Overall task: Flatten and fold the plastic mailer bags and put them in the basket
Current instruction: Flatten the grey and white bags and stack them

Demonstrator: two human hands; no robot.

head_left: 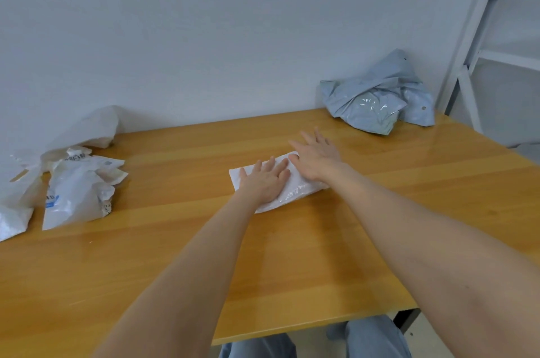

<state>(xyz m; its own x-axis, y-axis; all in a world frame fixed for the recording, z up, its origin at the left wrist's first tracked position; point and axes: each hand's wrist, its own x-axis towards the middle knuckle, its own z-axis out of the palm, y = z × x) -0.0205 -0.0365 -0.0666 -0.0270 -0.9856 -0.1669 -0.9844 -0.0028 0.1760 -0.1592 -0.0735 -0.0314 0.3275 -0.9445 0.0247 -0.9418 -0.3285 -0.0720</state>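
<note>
A folded white mailer bag point(295, 193) lies flat in the middle of the wooden table point(292, 255). My left hand point(264, 180) presses down on its left half with straight fingers. My right hand point(317, 157) lies flat on its right end, fingers spread and reaching past the bag's far edge. Several crumpled white mailer bags point(79, 191) are heaped at the table's left side. A crumpled grey mailer bag point(380, 97) sits at the back right against the wall. No basket is in view.
A white metal shelf frame point(479, 36) stands to the right of the table. The table's front edge runs above my knees point(365, 340). A plain wall backs the table.
</note>
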